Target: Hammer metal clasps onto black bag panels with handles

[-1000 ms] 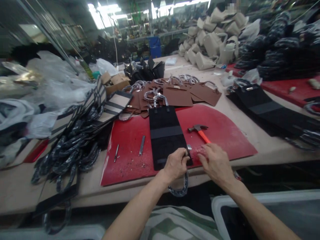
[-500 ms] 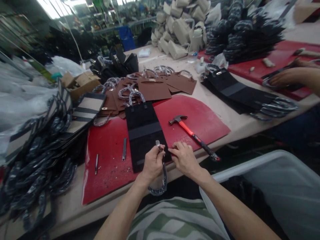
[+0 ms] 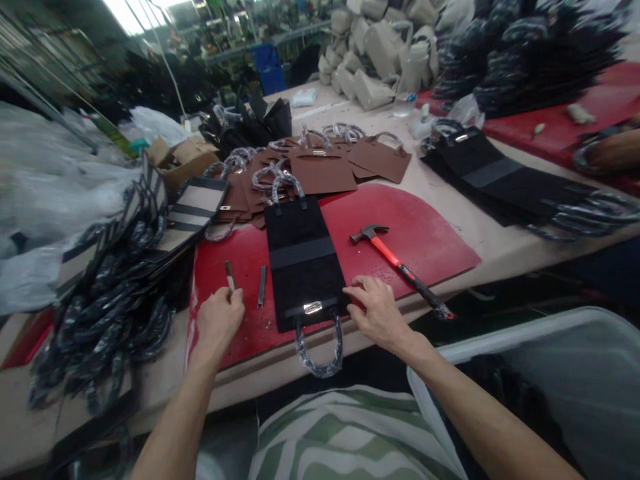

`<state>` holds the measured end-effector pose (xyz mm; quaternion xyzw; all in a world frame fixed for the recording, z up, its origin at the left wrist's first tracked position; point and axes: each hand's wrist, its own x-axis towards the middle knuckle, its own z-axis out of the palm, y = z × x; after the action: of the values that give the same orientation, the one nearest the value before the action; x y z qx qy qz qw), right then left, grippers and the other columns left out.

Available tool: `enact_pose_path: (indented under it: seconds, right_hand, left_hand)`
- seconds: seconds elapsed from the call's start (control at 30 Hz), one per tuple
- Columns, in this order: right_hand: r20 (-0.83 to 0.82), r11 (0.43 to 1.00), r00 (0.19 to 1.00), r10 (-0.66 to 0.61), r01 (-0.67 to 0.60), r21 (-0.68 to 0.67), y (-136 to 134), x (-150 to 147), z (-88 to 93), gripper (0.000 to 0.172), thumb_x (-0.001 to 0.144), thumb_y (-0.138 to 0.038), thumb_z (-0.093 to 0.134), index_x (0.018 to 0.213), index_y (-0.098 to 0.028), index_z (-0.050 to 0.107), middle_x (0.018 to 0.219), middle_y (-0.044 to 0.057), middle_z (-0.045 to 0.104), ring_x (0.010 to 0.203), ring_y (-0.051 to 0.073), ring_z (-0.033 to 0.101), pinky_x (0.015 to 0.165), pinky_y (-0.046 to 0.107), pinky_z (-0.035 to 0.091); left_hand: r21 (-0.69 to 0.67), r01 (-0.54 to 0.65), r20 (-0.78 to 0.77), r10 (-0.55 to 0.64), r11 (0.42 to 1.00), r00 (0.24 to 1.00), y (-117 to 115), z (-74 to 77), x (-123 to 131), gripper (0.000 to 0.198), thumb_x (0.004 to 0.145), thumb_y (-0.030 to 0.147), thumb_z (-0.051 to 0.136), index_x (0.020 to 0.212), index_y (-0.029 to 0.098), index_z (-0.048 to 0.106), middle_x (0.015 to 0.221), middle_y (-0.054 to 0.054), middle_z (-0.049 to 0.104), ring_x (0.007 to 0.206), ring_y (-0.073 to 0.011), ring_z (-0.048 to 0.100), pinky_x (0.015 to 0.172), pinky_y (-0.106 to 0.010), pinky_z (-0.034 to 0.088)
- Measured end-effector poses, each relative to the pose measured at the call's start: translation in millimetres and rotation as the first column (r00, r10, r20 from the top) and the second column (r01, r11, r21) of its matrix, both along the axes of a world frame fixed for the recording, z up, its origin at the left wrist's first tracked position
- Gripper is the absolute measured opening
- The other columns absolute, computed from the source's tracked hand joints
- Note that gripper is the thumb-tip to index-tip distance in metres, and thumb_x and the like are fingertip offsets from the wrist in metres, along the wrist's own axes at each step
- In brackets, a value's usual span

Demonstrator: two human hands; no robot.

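Note:
A black bag panel (image 3: 303, 280) lies flat before me, with a plastic-wrapped handle at each end. Near its close end sits a shiny metal clasp plate (image 3: 313, 307). My left hand (image 3: 220, 323), to the left of the panel, is closed around a short metal rod (image 3: 229, 275) whose upper end sticks out above the fingers. Beside the panel's right edge rests my right hand (image 3: 375, 310), fingers apart and holding nothing. A flat metal bar (image 3: 261, 287) lies between my left hand and the panel. On the right is a claw hammer (image 3: 385, 252) with an orange and black handle.
Under the work is a red mat (image 3: 425, 227). Brown bag panels (image 3: 325, 175) lie behind it, wrapped handles (image 3: 110, 287) pile up at the left, and black panels (image 3: 500, 173) at the right. A white bin (image 3: 565, 333) stands by my right arm. Another person's hand (image 3: 617, 150) shows at far right.
My left hand has let go of the clasp plate, now on the panel, and moved left to grasp the metal rod. My right hand stays by the panel edge. The view has shifted slightly.

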<state>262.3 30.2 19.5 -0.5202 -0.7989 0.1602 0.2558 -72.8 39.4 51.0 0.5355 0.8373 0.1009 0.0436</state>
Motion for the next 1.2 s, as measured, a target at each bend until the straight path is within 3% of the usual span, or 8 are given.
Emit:
enact_pose_path:
  seconds: [0.1,0.2,0.3,0.43,0.6,0.73,1.0,1.2]
  right_hand:
    - [0.046,0.995,0.994,0.097,-0.098,0.032,6,-11,5.5,0.027,0.088,-0.022,0.065,0.114,-0.02,0.067,0.12,0.011,0.059,0.109,0.028,0.05,0.093,0.042,0.036]
    - [0.187,0.979,0.961,0.202,-0.206,-0.001,14,-21,7.0,0.02,0.09,-0.021,0.063,0.11,-0.02,0.068,0.109,0.009,0.062,0.098,0.025,0.05,0.083,0.038,0.036]
    - [0.337,0.959,0.902,0.269,-0.285,-0.002,21,-25,6.5,0.016,0.092,-0.016,0.058,0.104,-0.019,0.068,0.101,0.009,0.06,0.09,0.024,0.048,0.076,0.035,0.035]
    - [0.47,0.906,0.806,0.361,-0.423,0.029,26,-24,8.2,0.019,0.092,-0.008,0.052,0.104,-0.016,0.065,0.098,0.01,0.057,0.085,0.023,0.045,0.075,0.034,0.036]
    - [0.494,0.864,0.766,0.412,-0.5,0.055,25,-20,7.4,0.021,0.093,-0.005,0.047,0.103,-0.014,0.063,0.099,0.011,0.056,0.084,0.022,0.045,0.077,0.033,0.038]
    - [0.408,0.866,0.808,0.425,-0.494,0.077,25,-15,0.8,0.02,0.094,-0.008,0.046,0.099,-0.015,0.064,0.102,0.01,0.057,0.086,0.021,0.045,0.078,0.032,0.04]
    - [0.251,0.824,0.822,0.511,-0.551,0.131,33,2,-11.5,0.022,0.086,-0.002,0.051,0.084,-0.016,0.067,0.108,0.01,0.06,0.089,0.02,0.048,0.079,0.031,0.042]
    - [0.111,0.884,0.888,0.447,-0.457,0.102,18,-3,-13.8,0.034,0.082,-0.002,0.049,0.105,-0.017,0.069,0.112,0.011,0.059,0.096,0.022,0.049,0.087,0.036,0.044]
  left_hand:
    - [-0.123,0.014,-0.18,-0.036,0.992,0.983,-13,-5.9,-12,0.034,0.093,0.035,0.044,0.089,0.012,0.069,0.091,-0.02,0.069,0.084,-0.0342,0.066,0.075,-0.043,0.048]
    - [0.056,0.168,-0.295,-0.145,0.984,0.944,-25,-13.8,-2,0.03,0.095,0.028,0.045,0.102,0.01,0.068,0.108,-0.021,0.066,0.097,-0.033,0.063,0.084,-0.044,0.047]
    - [0.175,0.457,-0.211,-0.42,0.872,0.883,-34,-21.1,22,0.022,0.097,0.023,0.048,0.108,0.015,0.065,0.112,-0.013,0.065,0.102,-0.0272,0.061,0.089,-0.039,0.047]
    - [0.066,0.715,-0.105,-0.708,0.696,0.698,-37,-25.9,58,0.016,0.094,0.017,0.054,0.108,0.018,0.063,0.105,-0.008,0.064,0.095,-0.0242,0.058,0.083,-0.036,0.047]
    - [-0.145,0.8,-0.215,-0.808,0.582,0.549,-29,-18.9,80,0.019,0.086,0.003,0.047,0.095,0.015,0.06,0.096,-0.01,0.058,0.09,-0.0282,0.053,0.076,-0.04,0.046]
    - [-0.174,0.841,-0.265,-0.847,0.513,0.462,-27,-16.7,74,0.02,0.083,0.001,0.046,0.093,0.014,0.059,0.092,-0.011,0.057,0.084,-0.0281,0.052,0.072,-0.04,0.047]
    - [0.177,0.929,-0.128,-0.929,0.324,0.348,-27,-41.1,30,0.035,0.091,0.004,0.041,0.108,0.019,0.067,0.109,-0.01,0.067,0.101,-0.0209,0.06,0.095,-0.038,0.052]
    - [0.294,0.881,-0.106,-0.903,0.372,0.417,-42,-54.7,27,0.042,0.09,0.007,0.044,0.125,0.02,0.064,0.129,-0.013,0.062,0.122,-0.0255,0.056,0.107,-0.047,0.05]
